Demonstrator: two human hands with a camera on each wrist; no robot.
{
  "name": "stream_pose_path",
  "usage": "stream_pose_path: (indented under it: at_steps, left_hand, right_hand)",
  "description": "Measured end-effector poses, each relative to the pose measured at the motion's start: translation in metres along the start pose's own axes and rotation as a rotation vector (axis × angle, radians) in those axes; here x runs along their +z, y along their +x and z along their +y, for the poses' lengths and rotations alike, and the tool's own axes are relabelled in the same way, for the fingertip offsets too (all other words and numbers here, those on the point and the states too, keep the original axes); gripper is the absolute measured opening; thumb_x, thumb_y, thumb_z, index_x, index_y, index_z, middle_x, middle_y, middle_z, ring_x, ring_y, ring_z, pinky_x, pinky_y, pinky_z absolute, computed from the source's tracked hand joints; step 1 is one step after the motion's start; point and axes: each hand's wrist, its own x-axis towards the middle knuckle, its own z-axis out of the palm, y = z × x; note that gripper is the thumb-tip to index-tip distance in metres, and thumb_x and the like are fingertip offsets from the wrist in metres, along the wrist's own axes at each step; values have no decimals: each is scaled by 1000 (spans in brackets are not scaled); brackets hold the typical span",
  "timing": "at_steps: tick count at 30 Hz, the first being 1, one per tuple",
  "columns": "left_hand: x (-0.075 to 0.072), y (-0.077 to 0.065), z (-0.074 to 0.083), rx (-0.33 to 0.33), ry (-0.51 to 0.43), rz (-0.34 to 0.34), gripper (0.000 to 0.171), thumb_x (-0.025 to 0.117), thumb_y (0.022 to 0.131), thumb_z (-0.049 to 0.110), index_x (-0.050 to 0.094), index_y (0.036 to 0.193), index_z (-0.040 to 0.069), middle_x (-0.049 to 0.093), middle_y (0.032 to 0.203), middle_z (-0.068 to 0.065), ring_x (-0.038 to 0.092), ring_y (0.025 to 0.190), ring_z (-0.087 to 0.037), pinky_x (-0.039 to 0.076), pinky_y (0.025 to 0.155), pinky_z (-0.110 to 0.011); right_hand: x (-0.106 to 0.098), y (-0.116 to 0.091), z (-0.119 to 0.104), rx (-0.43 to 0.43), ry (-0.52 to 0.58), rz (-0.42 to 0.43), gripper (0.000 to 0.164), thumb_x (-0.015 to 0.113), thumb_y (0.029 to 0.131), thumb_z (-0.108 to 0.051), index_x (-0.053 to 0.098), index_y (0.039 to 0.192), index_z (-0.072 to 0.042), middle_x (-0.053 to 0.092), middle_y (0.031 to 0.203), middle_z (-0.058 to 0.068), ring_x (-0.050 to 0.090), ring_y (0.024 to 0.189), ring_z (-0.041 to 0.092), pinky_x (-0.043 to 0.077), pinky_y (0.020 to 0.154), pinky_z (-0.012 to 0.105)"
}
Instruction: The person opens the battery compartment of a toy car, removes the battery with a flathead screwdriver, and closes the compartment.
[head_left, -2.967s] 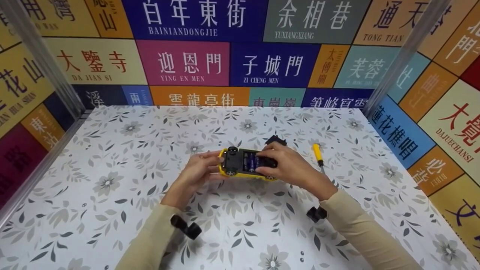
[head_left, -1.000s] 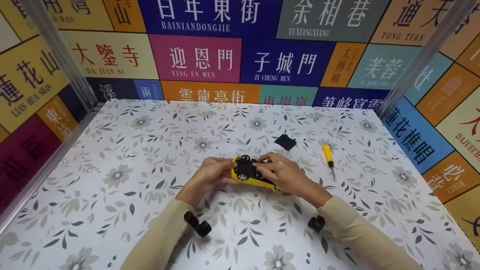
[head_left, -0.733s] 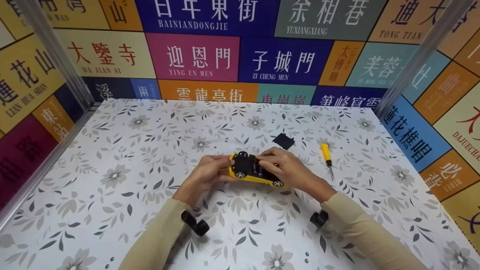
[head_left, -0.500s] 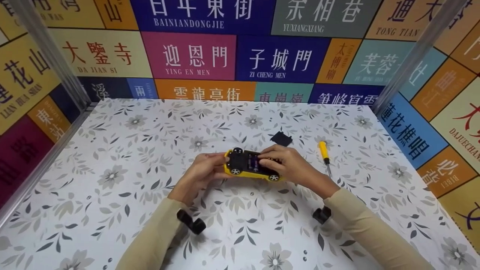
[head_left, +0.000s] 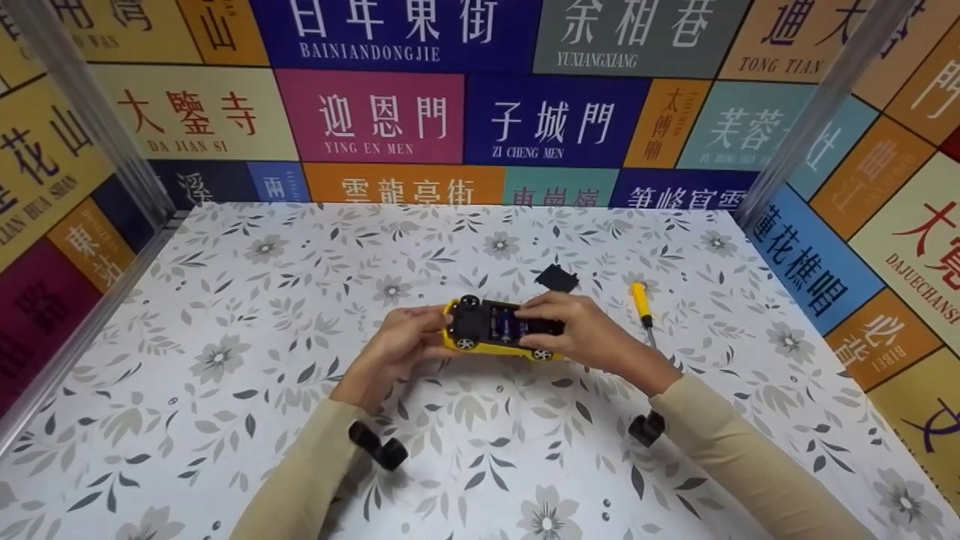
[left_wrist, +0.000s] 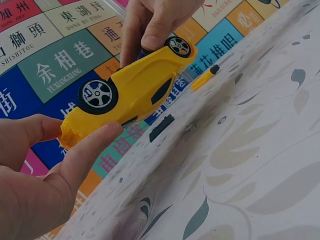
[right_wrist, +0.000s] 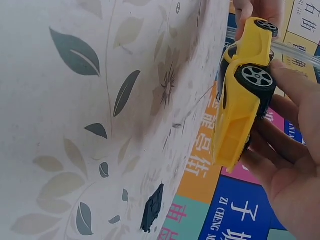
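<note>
A yellow toy car [head_left: 495, 347] is held underside up, its black base and open battery compartment facing the head camera. My left hand [head_left: 397, 337] pinches one end between thumb and fingers; in the left wrist view the thumb and finger lie on the yellow body [left_wrist: 145, 80]. Blue batteries [head_left: 504, 324] lie across the compartment. My right hand [head_left: 577, 326] reaches over the car's other end, thumb and fingertips pinching at opposite ends of a battery. In the right wrist view, the car [right_wrist: 240, 115] hides part of those fingers.
A black battery cover [head_left: 556, 278] lies on the flowered tabletop [head_left: 300, 262] behind the right hand. To its right is a screwdriver [head_left: 640, 302] with a yellow handle. Walls with coloured signs [head_left: 375, 120] stand at the back and sides.
The car was tilted toward its near side a second ago; it has since levelled, showing more of the batteries. My right fingers have stayed at the compartment. The head view has shifted slightly.
</note>
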Motion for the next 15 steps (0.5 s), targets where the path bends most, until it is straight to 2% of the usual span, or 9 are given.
stream_pose_path:
  at_steps: [6, 12, 15]
  left_hand:
    - [0, -1, 0, 12, 1, 7, 49, 58, 90, -2, 53, 139, -6, 61, 131, -32, 75, 93, -30, 65, 74, -36]
    - [-1, 0, 1, 28, -9, 3, 49, 58, 89, -3, 54, 138, -6, 62, 130, -31, 75, 91, -28, 65, 75, -37]
    - [-1, -1, 1, 35, -15, -7, 50, 58, 89, -3, 53, 138, -7, 62, 130, -31, 75, 90, -29, 65, 76, -38]
  right_hand:
    - [-2, -3, 1, 0, 50, 76, 50, 76, 89, -29, 65, 134, -10, 67, 126, 11, 65, 107, 27, 61, 83, 42]
    - [-9, -8, 8, 51, 77, 151, 54, 78, 87, -28, 62, 136, -12, 67, 127, 7, 62, 118, 29, 55, 100, 50]
    - [-14, -11, 12, 96, 85, 178, 55, 78, 86, -28, 62, 137, -13, 67, 129, 8, 62, 119, 32, 55, 101, 51]
